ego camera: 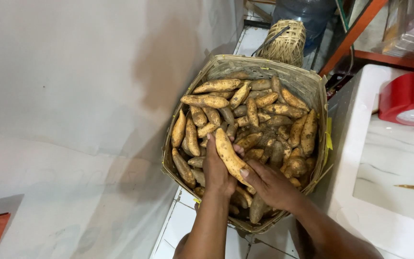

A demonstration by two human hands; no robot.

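While both hands steady it from either side, a long sweet potato (229, 156) lies lifted just above the heap in a woven basket (307, 86). Left hand (216, 170) cups it from beneath; right hand (269, 184) pinches its lower end. A white counter (360, 144) stands just beside the basket, bearing a red scale (408, 98).

My left hand (215, 169) and right hand (270, 184) were bare, without gloves, rings or watch. Both forearms were bare too, no sleeve reaching into view. My nails were short.
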